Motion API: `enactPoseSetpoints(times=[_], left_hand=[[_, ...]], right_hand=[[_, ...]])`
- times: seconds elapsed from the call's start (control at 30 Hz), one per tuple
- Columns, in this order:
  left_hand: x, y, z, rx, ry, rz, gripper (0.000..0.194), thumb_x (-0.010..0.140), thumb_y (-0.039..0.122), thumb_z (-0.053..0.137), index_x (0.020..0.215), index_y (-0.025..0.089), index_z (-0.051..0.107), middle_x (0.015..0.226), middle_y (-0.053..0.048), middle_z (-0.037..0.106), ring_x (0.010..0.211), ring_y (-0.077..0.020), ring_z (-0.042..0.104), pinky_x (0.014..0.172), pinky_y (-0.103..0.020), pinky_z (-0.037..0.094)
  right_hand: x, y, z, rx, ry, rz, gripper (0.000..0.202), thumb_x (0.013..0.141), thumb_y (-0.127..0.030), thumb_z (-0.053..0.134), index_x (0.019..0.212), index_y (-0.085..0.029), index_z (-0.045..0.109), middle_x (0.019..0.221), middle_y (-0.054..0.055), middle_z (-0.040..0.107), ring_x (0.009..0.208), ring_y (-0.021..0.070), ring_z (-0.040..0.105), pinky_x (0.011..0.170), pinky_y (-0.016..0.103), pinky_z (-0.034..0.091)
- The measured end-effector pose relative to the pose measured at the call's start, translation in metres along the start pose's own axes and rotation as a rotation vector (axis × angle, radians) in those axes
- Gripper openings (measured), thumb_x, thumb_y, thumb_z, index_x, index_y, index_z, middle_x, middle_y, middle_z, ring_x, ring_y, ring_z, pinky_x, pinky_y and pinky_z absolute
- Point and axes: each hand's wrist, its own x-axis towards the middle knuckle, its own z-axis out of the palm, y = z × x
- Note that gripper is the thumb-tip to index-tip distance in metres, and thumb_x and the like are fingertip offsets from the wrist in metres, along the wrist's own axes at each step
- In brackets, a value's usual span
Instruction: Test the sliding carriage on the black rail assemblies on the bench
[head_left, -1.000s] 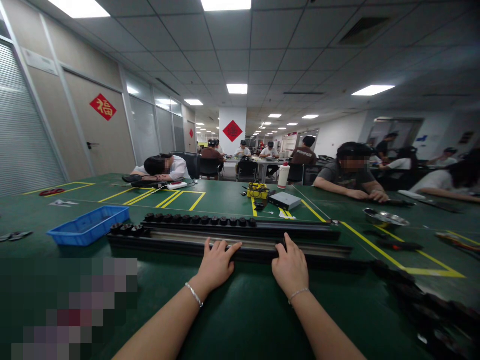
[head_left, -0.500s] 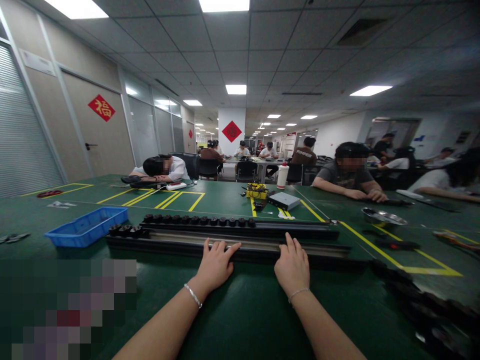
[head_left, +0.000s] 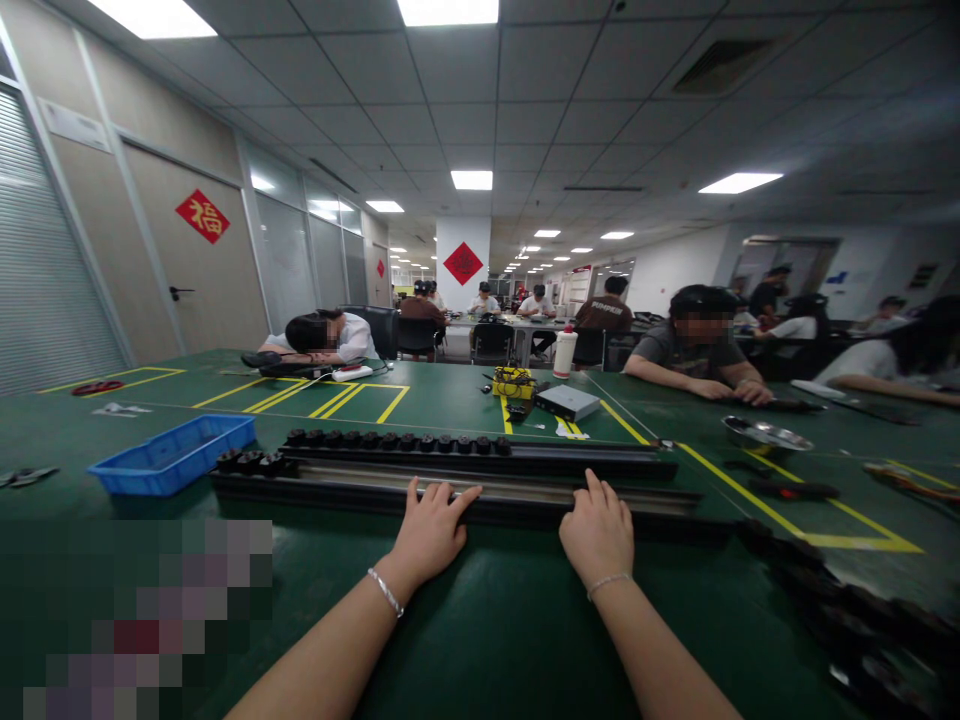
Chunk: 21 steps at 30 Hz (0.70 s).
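Black rail [head_left: 517, 511], one, lies under one left hand [head_left: 433, 528], one right hand [head_left: 598, 532].

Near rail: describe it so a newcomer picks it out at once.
On the green table, find the blue tray at left. Beside it, two long black rails lie one behind the other. The near rail has a pale inside and only a few black knobs at its left end; the far rail carries a long row.
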Motion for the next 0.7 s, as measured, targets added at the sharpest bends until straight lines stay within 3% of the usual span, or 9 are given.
enactPoseSetpoints(times=[0.37,0.7], left_hand=[[0.000,-0.001,0.001,0.006,0.009,0.008,0.057,0.080,0.026,0.050,0.134,0.037,0.035,0.108,-0.004,0.053,0.107,-0.0233,0.046,0.105,-0.055,0.011],[0.000,-0.001,0.000,0.006,0.000,0.000,0.057,0.080,0.026,0.050,0.134,0.038,0.035,0.108,-0.004,0.054,0.107,-0.0230,0.047,0.105,-0.054,0.010]], right_hand=[[0.003,0.005,-0.002,0.051,-0.006,0.020,0.043,0.081,-0.021,0.033,0.106,-0.010,0.065,0.140,0.012,0.041,0.122,0.0286,0.040,0.100,0.043,0.029],[0.006,0.012,-0.004,0.049,-0.072,0.126,0.044,0.080,-0.015,0.030,0.111,-0.012,0.061,0.142,0.010,0.037,0.121,0.0258,0.041,0.100,0.042,0.029]])
